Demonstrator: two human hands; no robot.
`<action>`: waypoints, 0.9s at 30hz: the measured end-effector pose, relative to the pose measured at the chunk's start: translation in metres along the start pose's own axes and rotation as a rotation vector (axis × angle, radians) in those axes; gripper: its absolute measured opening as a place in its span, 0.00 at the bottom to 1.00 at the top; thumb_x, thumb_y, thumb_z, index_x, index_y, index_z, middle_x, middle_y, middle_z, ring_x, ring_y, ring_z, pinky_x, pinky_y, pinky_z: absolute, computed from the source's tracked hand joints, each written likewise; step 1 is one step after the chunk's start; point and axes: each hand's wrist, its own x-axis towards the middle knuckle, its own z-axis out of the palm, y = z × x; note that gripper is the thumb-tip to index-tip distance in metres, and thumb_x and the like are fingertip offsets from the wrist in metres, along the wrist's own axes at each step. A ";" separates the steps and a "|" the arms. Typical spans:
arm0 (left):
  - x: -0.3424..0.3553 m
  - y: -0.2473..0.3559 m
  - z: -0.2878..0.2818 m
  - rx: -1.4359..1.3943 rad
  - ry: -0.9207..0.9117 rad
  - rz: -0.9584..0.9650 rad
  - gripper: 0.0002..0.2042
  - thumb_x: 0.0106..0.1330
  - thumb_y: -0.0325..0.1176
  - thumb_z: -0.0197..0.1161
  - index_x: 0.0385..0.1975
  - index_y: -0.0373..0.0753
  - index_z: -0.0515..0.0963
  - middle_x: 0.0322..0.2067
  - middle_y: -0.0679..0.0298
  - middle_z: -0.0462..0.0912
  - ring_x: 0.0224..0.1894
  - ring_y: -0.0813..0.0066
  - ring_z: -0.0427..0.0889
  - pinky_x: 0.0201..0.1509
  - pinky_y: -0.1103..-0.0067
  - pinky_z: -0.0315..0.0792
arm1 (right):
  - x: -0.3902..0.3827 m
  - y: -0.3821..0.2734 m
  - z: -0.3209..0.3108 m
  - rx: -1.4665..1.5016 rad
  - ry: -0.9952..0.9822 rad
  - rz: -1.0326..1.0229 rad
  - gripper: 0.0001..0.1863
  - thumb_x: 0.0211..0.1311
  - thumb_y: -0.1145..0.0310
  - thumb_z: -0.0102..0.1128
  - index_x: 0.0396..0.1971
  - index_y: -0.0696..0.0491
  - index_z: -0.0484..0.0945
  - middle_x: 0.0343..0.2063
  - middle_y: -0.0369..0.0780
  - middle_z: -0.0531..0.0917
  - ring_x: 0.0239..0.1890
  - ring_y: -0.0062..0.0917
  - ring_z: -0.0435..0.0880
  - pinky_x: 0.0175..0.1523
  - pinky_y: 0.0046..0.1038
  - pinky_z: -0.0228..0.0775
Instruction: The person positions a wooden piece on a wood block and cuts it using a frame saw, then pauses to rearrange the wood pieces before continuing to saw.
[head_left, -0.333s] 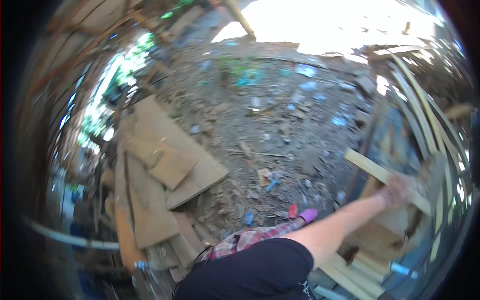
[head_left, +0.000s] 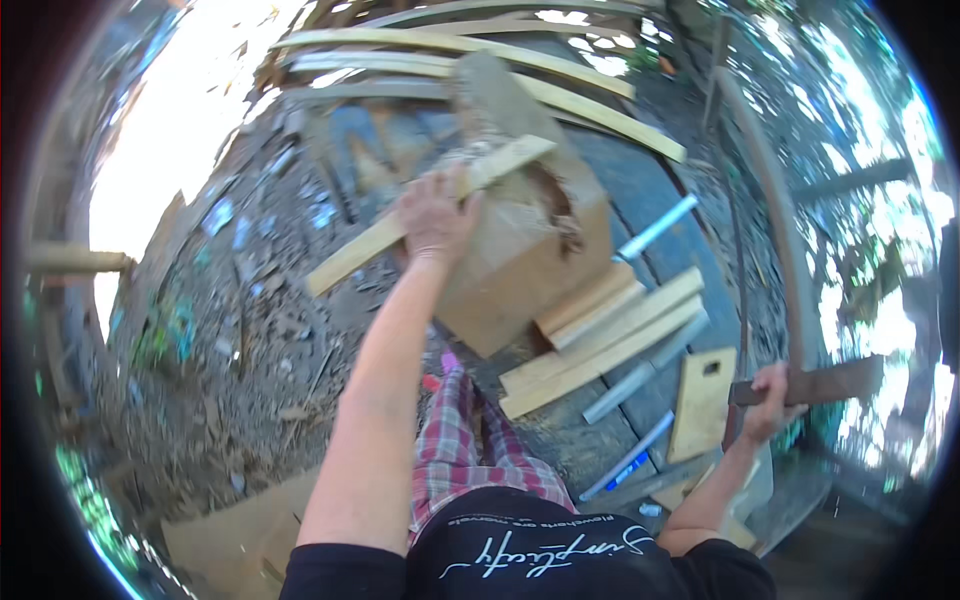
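Observation:
My left hand [head_left: 435,215] is wrapped over a pale wooden strip [head_left: 355,255], pressing it against a shaped block of wood that has a carved, rough hollow. The strip runs slantwise past both sides of the hand. At the right, my right hand [head_left: 768,402] grips a broad, dark brown blade [head_left: 840,381] that looks like a machete, held away from the strip and pointing right. A flat piece of wood with a slot [head_left: 703,405] lies just left of the right hand.
Several cut wooden pieces [head_left: 610,345] lie on a dark plank bench, beside a pale tube [head_left: 655,228] and a blue marker [head_left: 627,470]. Long wooden strips [head_left: 590,90] stretch across the far side. Littered ground [head_left: 270,330] spreads to the left; a post [head_left: 775,220] stands at right.
My view has swung to the right, bringing the bench to the middle. My left hand still holds the wooden strip. My right hand with the dark blade now shows.

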 end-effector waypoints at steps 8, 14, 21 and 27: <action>-0.004 0.013 -0.018 0.011 -0.091 -0.014 0.26 0.62 0.53 0.57 0.58 0.50 0.71 0.50 0.63 0.72 0.55 0.61 0.69 0.57 0.64 0.61 | -0.062 0.005 -0.074 -0.908 -0.152 -0.043 0.12 0.49 0.68 0.66 0.30 0.60 0.78 0.21 0.46 0.79 0.24 0.40 0.81 0.31 0.33 0.71; -0.004 0.013 -0.015 0.035 -0.175 -0.053 0.26 0.63 0.54 0.57 0.58 0.49 0.71 0.52 0.64 0.71 0.56 0.61 0.68 0.58 0.63 0.60 | -0.128 0.038 -0.075 -0.907 -0.124 -0.170 0.15 0.46 0.62 0.67 0.24 0.58 0.74 0.18 0.48 0.75 0.25 0.50 0.77 0.29 0.41 0.68; -0.009 0.003 -0.003 -0.012 -0.089 0.016 0.25 0.64 0.51 0.57 0.59 0.50 0.70 0.51 0.63 0.72 0.54 0.60 0.69 0.57 0.63 0.60 | -0.220 0.085 -0.052 -1.051 -0.295 -0.197 0.16 0.37 0.64 0.67 0.24 0.54 0.70 0.22 0.45 0.74 0.29 0.44 0.75 0.35 0.40 0.66; -0.014 0.005 -0.021 -0.191 -0.113 0.228 0.28 0.60 0.44 0.62 0.61 0.50 0.68 0.51 0.60 0.72 0.54 0.58 0.69 0.58 0.64 0.60 | -0.270 0.128 -0.032 -1.175 -0.472 -0.031 0.21 0.34 0.69 0.68 0.33 0.56 0.71 0.31 0.46 0.77 0.39 0.43 0.75 0.45 0.42 0.64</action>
